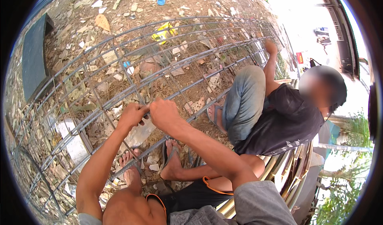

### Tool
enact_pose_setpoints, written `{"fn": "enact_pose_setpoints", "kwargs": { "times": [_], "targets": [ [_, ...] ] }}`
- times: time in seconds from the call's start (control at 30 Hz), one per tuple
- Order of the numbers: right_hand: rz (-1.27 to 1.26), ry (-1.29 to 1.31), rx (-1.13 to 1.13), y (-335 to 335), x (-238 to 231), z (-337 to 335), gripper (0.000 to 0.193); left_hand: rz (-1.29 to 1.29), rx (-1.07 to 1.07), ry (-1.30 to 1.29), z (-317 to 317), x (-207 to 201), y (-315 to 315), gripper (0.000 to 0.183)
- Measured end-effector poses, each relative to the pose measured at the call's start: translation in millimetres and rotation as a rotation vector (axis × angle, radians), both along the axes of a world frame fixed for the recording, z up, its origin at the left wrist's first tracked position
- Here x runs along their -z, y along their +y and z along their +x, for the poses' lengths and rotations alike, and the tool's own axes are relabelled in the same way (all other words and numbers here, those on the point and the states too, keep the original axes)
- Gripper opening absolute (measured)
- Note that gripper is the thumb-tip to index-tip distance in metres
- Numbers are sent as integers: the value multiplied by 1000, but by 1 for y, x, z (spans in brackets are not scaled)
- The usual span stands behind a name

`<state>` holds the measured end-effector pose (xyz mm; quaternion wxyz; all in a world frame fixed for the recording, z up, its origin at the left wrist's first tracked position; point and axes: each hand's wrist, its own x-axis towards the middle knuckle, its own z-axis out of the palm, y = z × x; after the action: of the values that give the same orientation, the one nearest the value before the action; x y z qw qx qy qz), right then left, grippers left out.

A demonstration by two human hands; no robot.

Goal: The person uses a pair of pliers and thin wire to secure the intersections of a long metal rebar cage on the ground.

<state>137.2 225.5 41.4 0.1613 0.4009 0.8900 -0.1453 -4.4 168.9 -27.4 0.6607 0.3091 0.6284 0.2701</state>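
A long cage of grey steel rebar (153,76), with long bars crossed by bent stirrups, stretches before me from lower left to upper right. My left hand (133,115) is closed at a crossing of the bars, its thumb and fingers pinching the steel there. Right beside it, my right hand (164,114) is curled into a fist against the left fingertips. Whatever the right fingers grip is too small or hidden to make out. Both hands are at the near side of the cage, above my sandalled feet (170,157).
A co-worker in a dark shirt (281,119) squats close on my right, one hand (271,47) at the cage's far end. Long slats (293,167) lie behind that person. A dark board (35,57) stands at left. Leaves, scraps and a yellow wrapper (164,33) litter the ground.
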Motion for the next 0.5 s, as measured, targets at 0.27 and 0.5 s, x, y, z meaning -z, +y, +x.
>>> {"fn": "enact_pose_setpoints", "kwargs": {
  "times": [0.27,0.5],
  "targets": [
    [35,119,208,-36,-16,-8,14,69,-5,53,7,24,5,40],
    [60,-94,98,-95,15,11,21,241,291,296,-14,40,7,61]
  ]
}}
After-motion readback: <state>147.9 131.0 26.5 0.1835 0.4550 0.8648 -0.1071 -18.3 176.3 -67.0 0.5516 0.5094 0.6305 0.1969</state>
